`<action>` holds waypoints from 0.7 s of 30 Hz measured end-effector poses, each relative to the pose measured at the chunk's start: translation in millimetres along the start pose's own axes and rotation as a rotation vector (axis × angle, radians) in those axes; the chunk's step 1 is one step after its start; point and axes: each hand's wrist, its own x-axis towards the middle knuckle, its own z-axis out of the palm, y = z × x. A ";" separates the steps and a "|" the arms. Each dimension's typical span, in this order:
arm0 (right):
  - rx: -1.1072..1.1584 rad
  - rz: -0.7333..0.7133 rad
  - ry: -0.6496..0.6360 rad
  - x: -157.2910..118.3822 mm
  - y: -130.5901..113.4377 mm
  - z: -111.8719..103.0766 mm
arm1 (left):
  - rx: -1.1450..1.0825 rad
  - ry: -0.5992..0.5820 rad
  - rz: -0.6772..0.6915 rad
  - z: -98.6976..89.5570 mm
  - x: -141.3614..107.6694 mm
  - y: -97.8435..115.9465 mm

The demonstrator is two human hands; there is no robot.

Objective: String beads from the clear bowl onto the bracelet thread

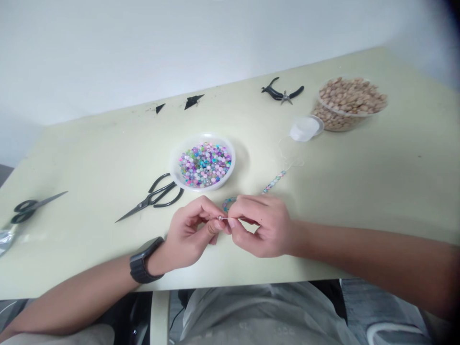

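Note:
My left hand [194, 232], with a black watch on its wrist, pinches a small clear bead [219, 218] between thumb and forefinger. Close against it, my right hand [260, 225] grips a thin pale string [225, 218] at the bead. Beyond my right hand lies a strand of threaded beads [275, 182] in blue, white and pink; part of it curls behind my fingers and is hidden. A white bowl [173, 165] of mixed coloured beads stands just past my hands. The string's loose end runs toward a white spool [304, 128].
Black-handled scissors [151, 199] lie beside the bowl, and another pair of scissors [32, 207] at far left. Black pliers [282, 93] rest at the back. A clear tub [323, 112] of tan nuts or beans stands at back right. Dark scraps [193, 101] lie along the back edge.

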 end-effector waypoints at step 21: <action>-0.015 0.008 0.004 -1.7 0.5 1.4 | 0.064 0.011 0.032 -2.0 -0.8 1.1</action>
